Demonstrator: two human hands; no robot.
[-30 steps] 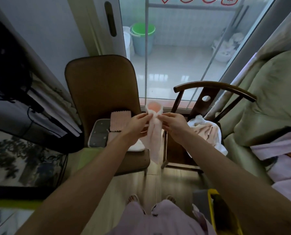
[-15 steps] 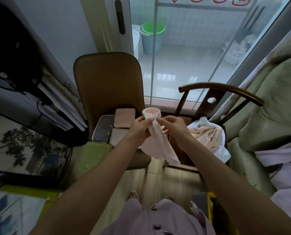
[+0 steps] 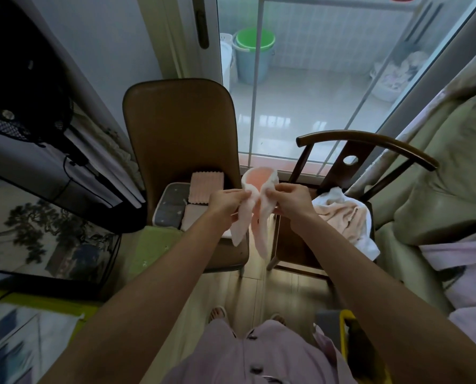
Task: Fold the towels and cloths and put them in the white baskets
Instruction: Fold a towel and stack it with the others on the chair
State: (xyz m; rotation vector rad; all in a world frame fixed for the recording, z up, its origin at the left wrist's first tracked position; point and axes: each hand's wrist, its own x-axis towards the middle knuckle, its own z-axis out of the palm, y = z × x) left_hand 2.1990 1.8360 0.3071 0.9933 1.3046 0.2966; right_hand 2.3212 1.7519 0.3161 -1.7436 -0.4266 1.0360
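Here, in the head view, the left hand (image 3: 225,202) and the right hand (image 3: 292,200) each pinch the top of a pale pink cloth (image 3: 255,209), held in the air between the brown chair (image 3: 181,128) and the dark wooden chair (image 3: 350,162), its two ends hanging down. Folded pink cloths (image 3: 205,184) lie on the brown chair's seat, and a heap of unfolded towels (image 3: 342,217) rests on the wooden chair.

A brown padded chair (image 3: 181,128) carries folded pink cloths (image 3: 205,183) stacked on its seat beside a grey star-patterned cushion (image 3: 170,206). Next to it, a dark wooden armchair (image 3: 367,142) holds a crumpled heap of pink and white towels (image 3: 345,217).
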